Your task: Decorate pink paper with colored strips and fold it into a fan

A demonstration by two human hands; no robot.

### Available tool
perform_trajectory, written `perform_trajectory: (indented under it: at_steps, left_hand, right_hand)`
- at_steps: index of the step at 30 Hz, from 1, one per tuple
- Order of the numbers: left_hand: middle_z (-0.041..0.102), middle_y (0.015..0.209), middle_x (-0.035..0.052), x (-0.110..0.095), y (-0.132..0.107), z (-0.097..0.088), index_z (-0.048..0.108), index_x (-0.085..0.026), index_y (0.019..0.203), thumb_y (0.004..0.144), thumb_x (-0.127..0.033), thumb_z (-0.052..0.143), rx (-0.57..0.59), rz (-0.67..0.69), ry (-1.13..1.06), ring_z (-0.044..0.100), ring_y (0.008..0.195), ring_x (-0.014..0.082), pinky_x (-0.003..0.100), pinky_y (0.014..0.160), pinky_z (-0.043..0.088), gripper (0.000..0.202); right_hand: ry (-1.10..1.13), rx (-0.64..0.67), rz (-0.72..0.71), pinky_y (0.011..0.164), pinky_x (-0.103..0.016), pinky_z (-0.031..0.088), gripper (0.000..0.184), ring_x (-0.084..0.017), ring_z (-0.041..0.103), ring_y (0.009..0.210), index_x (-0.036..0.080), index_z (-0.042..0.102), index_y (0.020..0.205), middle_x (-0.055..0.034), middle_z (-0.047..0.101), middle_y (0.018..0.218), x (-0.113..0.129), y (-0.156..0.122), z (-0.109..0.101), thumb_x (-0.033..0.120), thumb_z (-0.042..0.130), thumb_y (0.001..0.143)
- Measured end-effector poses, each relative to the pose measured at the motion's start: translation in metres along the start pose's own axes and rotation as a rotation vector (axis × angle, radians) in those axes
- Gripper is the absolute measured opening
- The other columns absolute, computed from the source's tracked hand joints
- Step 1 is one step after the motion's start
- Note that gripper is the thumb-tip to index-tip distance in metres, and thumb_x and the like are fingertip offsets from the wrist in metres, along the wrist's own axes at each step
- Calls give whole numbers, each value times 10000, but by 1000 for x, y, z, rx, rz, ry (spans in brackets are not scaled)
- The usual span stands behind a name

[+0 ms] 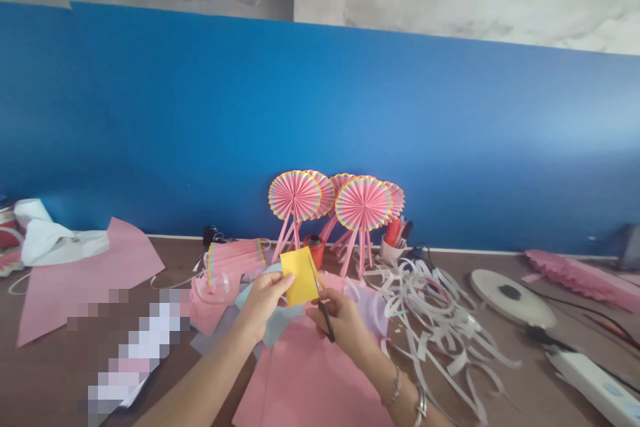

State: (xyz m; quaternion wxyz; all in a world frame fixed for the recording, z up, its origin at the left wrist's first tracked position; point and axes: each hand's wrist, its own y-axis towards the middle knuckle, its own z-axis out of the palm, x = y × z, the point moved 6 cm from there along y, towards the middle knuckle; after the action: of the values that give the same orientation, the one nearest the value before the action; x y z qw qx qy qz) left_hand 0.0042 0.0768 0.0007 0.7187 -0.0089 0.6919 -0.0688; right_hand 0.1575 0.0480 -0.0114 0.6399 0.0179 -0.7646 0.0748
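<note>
My left hand (267, 297) pinches the left edge of a yellow sheet of paper (297, 277), held up over the table. In my right hand (343, 320) is a pair of scissors (326, 320) with black handles. Their blades lie along the right side of the yellow sheet, where a narrow strip stands slightly apart. Beneath both hands are large pink sheets (310, 373), with light blue paper (273, 323) and purple paper (375, 307) partly under them.
Round pink pleated paper fans (364, 203) stand against the blue partition (200, 113). Tangled white strips (440, 320) spread on the right, near a round white plate-like device (513, 297) and a power strip (595, 387). Pink paper (90, 280) lies at left.
</note>
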Motion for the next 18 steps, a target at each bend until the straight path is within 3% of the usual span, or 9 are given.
perform_trajectory:
  at_steps: [18]
  left_hand:
    - [645, 622, 30, 5, 0, 5, 649, -159, 658, 669, -536, 628, 12, 21, 70, 578, 602, 169, 252, 569, 382, 378]
  right_hand:
    - [9, -25, 5, 403, -199, 320, 346, -92, 446, 398, 179, 544, 753, 53, 532, 442, 2, 1, -2, 445, 727, 629]
